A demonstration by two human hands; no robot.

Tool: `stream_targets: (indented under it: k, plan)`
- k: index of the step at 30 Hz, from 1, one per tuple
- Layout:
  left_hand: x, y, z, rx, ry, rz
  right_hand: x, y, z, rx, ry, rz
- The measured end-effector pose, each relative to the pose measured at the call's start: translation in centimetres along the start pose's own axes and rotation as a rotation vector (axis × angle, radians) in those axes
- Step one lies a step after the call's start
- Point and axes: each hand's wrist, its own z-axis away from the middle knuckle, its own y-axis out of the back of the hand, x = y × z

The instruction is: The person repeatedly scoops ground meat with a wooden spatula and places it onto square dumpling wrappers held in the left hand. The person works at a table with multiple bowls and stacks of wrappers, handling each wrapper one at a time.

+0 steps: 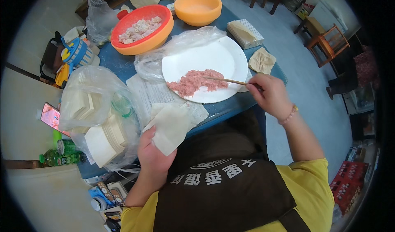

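Note:
My left hand (156, 158) holds several thin dough wrappers (169, 128) near the table's front edge. In my right hand (270, 94) is a thin wooden stick (234, 81), its tip in the pink minced meat (197, 82). The meat lies on the front part of a large white plate (228, 59). Stacks of square wrappers (105, 142) sit in and beside a clear plastic bag (95, 78) at the left. Behind the plate, small filled dumplings (140, 30) are heaped in a red basket (166, 14) set in an orange bowl.
An orange bowl (197, 8) stands at the back, with a tissue box (245, 33) and a crumpled brown tissue (262, 61) right of the plate. Along the left are a striped blue-lidded jug (81, 53), a phone (51, 116) and a green bottle (58, 158). A wooden chair (330, 44) stands beyond.

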Motion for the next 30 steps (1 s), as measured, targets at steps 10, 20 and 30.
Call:
stream_targets:
  k: [10, 20, 30]
  plan:
    - [-0.2, 0.5, 1.2, -0.030, -0.018, 0.061, 4.0, -1.6, -0.4, 0.063, 0.218, 0.209]
    - [-0.1, 0.3, 1.0, 0.017, 0.014, 0.016, 4.0, -2.5, -0.6, -0.058, 0.255, 0.142]
    - [-0.8, -0.3, 0.0, 0.041, 0.088, 0.014, 1.3, -2.5, 0.7, -0.231, -0.003, -0.097]
